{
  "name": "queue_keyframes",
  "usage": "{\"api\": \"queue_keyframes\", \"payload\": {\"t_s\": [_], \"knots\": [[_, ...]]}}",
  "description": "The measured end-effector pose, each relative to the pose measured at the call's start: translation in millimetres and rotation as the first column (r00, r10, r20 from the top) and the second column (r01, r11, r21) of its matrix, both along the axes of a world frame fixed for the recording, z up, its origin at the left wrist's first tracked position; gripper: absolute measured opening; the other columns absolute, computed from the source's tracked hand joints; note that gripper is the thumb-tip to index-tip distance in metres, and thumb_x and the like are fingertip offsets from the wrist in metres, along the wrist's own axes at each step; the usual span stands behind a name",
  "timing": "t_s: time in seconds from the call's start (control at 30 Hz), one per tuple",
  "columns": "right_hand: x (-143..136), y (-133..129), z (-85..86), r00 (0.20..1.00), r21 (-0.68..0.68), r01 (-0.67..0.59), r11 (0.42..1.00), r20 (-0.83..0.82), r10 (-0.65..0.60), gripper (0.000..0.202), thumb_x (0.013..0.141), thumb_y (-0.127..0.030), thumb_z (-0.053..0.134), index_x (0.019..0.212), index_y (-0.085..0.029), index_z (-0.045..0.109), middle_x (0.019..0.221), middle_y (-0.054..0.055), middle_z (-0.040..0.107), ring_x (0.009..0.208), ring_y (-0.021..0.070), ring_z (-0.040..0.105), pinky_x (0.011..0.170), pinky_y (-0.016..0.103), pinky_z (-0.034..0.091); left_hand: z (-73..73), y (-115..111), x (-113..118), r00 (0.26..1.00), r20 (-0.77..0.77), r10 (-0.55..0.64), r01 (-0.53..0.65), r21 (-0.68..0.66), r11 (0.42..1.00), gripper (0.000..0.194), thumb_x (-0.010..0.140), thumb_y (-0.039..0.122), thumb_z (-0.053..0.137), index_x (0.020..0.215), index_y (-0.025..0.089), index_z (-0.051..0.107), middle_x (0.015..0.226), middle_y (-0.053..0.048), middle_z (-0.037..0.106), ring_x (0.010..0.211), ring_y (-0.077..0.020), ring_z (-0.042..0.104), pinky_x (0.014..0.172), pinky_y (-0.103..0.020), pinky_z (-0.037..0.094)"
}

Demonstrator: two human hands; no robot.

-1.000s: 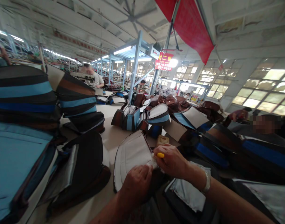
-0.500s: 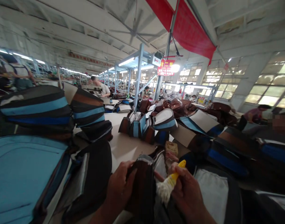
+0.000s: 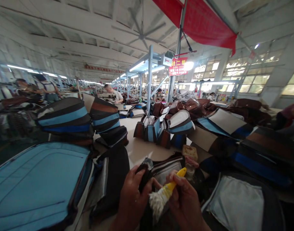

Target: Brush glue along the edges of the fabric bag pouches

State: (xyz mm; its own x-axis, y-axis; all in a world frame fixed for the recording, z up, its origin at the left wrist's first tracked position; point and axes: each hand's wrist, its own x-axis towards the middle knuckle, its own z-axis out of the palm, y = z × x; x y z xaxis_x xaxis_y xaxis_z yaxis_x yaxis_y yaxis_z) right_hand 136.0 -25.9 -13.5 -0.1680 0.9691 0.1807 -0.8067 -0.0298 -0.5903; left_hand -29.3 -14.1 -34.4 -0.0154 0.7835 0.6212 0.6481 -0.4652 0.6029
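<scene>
My right hand [image 3: 186, 200] holds a brush [image 3: 170, 188] by its yellow handle. The brush points down and left, its bristles clumped with a whitish substance. My left hand [image 3: 134, 195] is closed on the edge of a dark, unfinished bag [image 3: 168, 166] with a pale lining and a zip-like edge. Bristles hang close to the left fingers, over the bag's dark side; whether they touch it I cannot tell. Just beyond my right hand stands a small yellowish container [image 3: 189, 153] with a pinkish rag-like thing [image 3: 191, 161] against it.
A light blue bag panel [image 3: 41, 179] lies at the left. Striped bag parts are stacked behind it [image 3: 65, 115] and on the worktable [image 3: 134, 150] ahead. More bag parts [image 3: 264, 157] fill the right side. A blue metal post [image 3: 150, 83] rises beyond; people work farther back.
The view has swung left. The bag in my left hand has turned, so its lining and edge show more. The brush has moved left, closer to my left hand.
</scene>
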Motion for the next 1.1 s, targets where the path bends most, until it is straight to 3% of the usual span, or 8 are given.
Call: {"api": "queue_keyframes", "payload": {"t_s": [0.1,0.23,0.4,0.53,0.67,0.83,1.0,1.1], "knots": [[9.8,6.7,6.0,0.997,-0.031,0.057,0.998,0.044,-0.056,0.021,0.079,-0.039,0.069,0.074,-0.021,0.06,0.04,-0.01,0.039,0.032,0.0056,0.022,0.046,0.022,0.045,6.9,3.6,-0.4,0.995,0.066,-0.078,0.083,-0.074,0.994,0.031,0.096,0.037,0.048,0.116,0.023,0.067,0.124,-0.009,0.059,0.116,-0.024,0.056,0.101,-0.039,0.045],[26.2,17.2,25.8,0.896,0.033,0.397,0.917,0.201,-0.395,0.024,0.073,-0.034,0.079,0.075,-0.021,0.059,0.045,-0.01,0.042,0.037,0.0053,0.026,0.041,0.018,0.034,21.3,5.2,-0.5,0.976,0.161,-0.15,0.175,-0.157,0.972,0.032,0.096,0.04,0.048,0.112,0.025,0.07,0.122,-0.006,0.062,0.115,-0.0222,0.057,0.101,-0.035,0.044],[18.7,31.7,48.8,0.558,0.451,0.453,0.769,0.529,-0.639,0.022,0.084,-0.039,0.067,0.076,-0.019,0.063,0.052,-0.006,0.047,0.047,0.0101,0.041,0.045,0.021,0.033,30.2,1.9,7.8,0.956,0.197,-0.216,0.254,-0.193,0.948,0.032,0.096,0.039,0.048,0.114,0.024,0.07,0.121,-0.007,0.062,0.112,-0.0216,0.058,0.099,-0.032,0.043],[15.6,39.5,63.1,0.297,0.649,0.444,0.617,0.543,-0.785,0.023,0.089,-0.038,0.061,0.077,-0.019,0.063,0.056,-0.004,0.05,0.053,0.013,0.048,0.052,0.024,0.038,31.0,1.3,9.1,0.953,0.222,-0.206,0.251,-0.199,0.947,0.033,0.096,0.04,0.048,0.115,0.024,0.069,0.125,-0.007,0.06,0.115,-0.0216,0.056,0.102,-0.032,0.041],[16.1,36.6,68.1,0.417,0.601,0.424,0.678,0.535,-0.735,0.022,0.09,-0.039,0.059,0.078,-0.02,0.061,0.055,-0.006,0.048,0.049,0.0123,0.045,0.047,0.024,0.036,30.9,2.3,6.8,0.956,0.215,-0.2,0.245,-0.209,0.947,0.033,0.095,0.04,0.049,0.115,0.024,0.07,0.126,-0.008,0.061,0.115,-0.0221,0.057,0.102,-0.032,0.042],[13.3,37.9,66.9,0.204,0.757,0.399,0.518,0.478,-0.854,0.02,0.09,-0.035,0.06,0.078,-0.019,0.064,0.062,-0.002,0.057,0.057,0.0144,0.054,0.059,0.027,0.043,30.8,2.4,9.6,0.958,0.194,-0.211,0.248,-0.192,0.95,0.034,0.095,0.04,0.048,0.116,0.023,0.07,0.128,-0.008,0.061,0.116,-0.0227,0.057,0.103,-0.034,0.042],[46.9,19.7,82.2,0.515,0.437,0.68,0.588,0.287,-0.808,0.024,0.085,-0.042,0.069,0.084,-0.019,0.063,0.055,-0.005,0.049,0.047,0.0103,0.044,0.046,0.021,0.038,49.7,12.1,1.8,0.961,0.106,-0.254,0.263,-0.084,0.961,0.03,0.094,0.038,0.05,0.109,0.023,0.073,0.12,-0.007,0.067,0.116,-0.0225,0.058,0.102,-0.034,0.045],[82.1,-1.7,87.1,0.572,0.289,0.739,0.609,0.208,-0.793,0.022,0.081,-0.036,0.075,0.087,-0.018,0.064,0.059,-0.004,0.052,0.047,0.0075,0.042,0.043,0.016,0.036,79.3,34.1,-11.2,0.933,-0.008,-0.36,0.359,-0.05,0.932,0.028,0.094,0.036,0.051,0.106,0.022,0.073,0.121,-0.006,0.067,0.115,-0.0216,0.059,0.101,-0.033,0.045]]}}
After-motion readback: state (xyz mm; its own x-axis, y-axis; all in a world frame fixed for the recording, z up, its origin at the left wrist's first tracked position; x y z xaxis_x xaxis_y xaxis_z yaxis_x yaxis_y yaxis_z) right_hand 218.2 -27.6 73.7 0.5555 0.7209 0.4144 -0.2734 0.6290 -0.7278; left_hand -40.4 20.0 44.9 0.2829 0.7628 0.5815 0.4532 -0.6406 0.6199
